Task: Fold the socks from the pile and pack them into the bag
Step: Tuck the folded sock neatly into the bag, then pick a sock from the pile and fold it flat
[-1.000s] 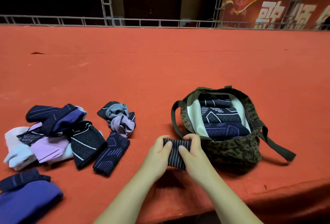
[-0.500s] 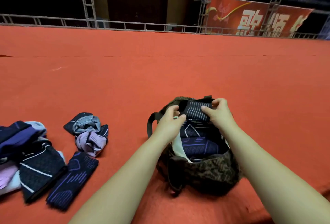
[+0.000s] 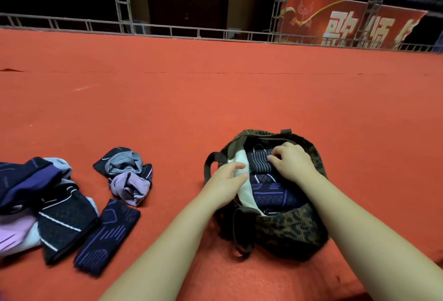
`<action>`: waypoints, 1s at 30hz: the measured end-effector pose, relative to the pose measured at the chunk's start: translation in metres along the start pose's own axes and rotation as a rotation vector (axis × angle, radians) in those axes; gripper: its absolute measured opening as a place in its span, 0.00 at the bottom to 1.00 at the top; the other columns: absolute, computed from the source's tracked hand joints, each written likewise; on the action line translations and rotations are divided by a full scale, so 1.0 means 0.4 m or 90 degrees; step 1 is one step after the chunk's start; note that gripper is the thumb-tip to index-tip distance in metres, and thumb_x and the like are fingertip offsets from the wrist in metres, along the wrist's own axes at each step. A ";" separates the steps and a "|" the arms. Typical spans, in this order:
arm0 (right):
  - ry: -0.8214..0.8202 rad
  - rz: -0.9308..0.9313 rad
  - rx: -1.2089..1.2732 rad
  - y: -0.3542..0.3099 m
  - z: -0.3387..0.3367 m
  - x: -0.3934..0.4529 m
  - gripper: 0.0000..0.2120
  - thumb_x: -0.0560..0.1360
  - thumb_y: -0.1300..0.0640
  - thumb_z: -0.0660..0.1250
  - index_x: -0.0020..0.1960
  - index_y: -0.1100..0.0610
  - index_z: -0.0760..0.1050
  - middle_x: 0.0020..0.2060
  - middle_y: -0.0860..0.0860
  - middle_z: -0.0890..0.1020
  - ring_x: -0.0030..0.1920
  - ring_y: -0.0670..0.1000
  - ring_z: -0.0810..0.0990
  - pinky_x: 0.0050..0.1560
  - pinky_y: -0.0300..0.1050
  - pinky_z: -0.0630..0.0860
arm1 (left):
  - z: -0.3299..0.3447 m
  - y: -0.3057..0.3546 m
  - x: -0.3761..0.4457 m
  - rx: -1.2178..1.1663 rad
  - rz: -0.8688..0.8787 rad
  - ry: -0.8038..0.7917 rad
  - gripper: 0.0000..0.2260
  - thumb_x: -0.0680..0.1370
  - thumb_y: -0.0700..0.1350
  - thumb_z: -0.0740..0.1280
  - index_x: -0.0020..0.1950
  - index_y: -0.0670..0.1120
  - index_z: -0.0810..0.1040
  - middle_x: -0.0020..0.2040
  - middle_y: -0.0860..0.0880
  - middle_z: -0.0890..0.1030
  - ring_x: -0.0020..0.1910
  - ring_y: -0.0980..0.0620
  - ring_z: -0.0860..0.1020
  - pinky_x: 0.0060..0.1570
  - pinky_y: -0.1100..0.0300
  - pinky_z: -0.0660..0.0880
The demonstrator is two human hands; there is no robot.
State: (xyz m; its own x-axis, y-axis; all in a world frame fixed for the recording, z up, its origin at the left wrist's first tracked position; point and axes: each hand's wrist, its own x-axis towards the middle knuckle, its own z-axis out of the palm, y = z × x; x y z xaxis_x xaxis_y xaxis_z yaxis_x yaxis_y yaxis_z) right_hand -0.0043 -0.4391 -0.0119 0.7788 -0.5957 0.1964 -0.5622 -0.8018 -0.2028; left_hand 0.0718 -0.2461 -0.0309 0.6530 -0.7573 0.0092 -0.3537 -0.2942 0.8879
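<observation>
Packing step: right hand (image 3: 291,161) tucks a folded striped sock (image 3: 260,163) into the bag (image 3: 287,228) near the tabletop's front edge, fingers curled on it. Left hand (image 3: 226,184) pinches the bag's lining. Next up I'd guess: let go, grab from the pile (image 3: 43,202) on the left.

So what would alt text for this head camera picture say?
Both hands reach into an open camouflage bag on a red table: the right hand presses a striped sock in, the left hand holds the lining. Unfolded socks lie left.
</observation>
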 end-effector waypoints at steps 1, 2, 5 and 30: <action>0.007 0.018 0.003 -0.011 -0.013 -0.007 0.13 0.77 0.44 0.62 0.52 0.50 0.79 0.56 0.51 0.75 0.60 0.57 0.70 0.57 0.50 0.68 | -0.019 -0.011 -0.020 -0.007 0.002 0.015 0.15 0.79 0.49 0.61 0.66 0.52 0.72 0.64 0.54 0.73 0.61 0.56 0.71 0.57 0.61 0.66; 0.031 0.028 0.014 -0.024 -0.027 -0.015 0.12 0.76 0.44 0.62 0.52 0.49 0.79 0.57 0.51 0.74 0.60 0.57 0.70 0.57 0.50 0.68 | -0.038 -0.026 -0.040 -0.012 0.003 0.028 0.14 0.79 0.48 0.62 0.65 0.51 0.73 0.62 0.54 0.74 0.59 0.57 0.71 0.56 0.62 0.66; 0.096 -0.007 0.085 -0.107 -0.052 -0.053 0.10 0.74 0.47 0.65 0.50 0.50 0.80 0.55 0.50 0.75 0.59 0.56 0.70 0.54 0.49 0.68 | -0.117 -0.101 -0.116 -0.035 -0.027 0.086 0.10 0.79 0.45 0.64 0.60 0.49 0.75 0.58 0.53 0.76 0.59 0.56 0.73 0.57 0.64 0.66; -0.425 0.053 0.713 -0.773 0.260 -0.332 0.12 0.77 0.45 0.64 0.51 0.54 0.73 0.41 0.46 0.78 0.32 0.45 0.79 0.25 0.35 0.62 | -0.416 -0.422 -0.442 -0.038 -0.289 0.555 0.25 0.73 0.47 0.72 0.67 0.43 0.69 0.65 0.40 0.71 0.65 0.44 0.69 0.67 0.49 0.65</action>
State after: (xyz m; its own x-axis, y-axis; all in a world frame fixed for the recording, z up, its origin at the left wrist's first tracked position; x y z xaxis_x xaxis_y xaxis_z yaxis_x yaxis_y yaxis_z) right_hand 0.0949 -0.1072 -0.0749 0.9219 -0.2444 -0.3007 -0.3317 -0.0966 -0.9384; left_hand 0.1276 0.0345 -0.1058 0.9923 0.1220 -0.0231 0.0708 -0.4032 0.9124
